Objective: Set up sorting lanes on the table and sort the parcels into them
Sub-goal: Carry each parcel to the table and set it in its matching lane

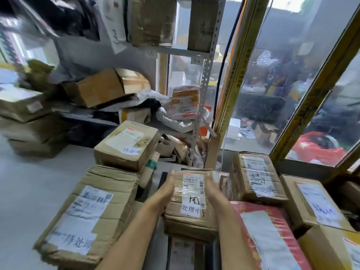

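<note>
I hold a brown cardboard parcel (190,217) with a white shipping label and a handwritten sticker between both hands, in the lower middle of the view. My left hand (165,193) presses flat against its left side. My right hand (214,190) presses its right side, fingers straight along the edge. The parcel hovers over a dark gap between other parcels. To its left lie a large flat box (87,215) and a smaller box (126,146) behind that, both with handwritten labels. To the right sit a red box (268,236) and two brown boxes (255,176) (319,203).
A metal rack (203,78) behind holds boxes and plastic mailers. Stacked cartons (25,121) stand on the grey floor at left. Glass panes in yellow frames (315,90) close off the right side. A taped tube (150,168) leans beside the smaller box.
</note>
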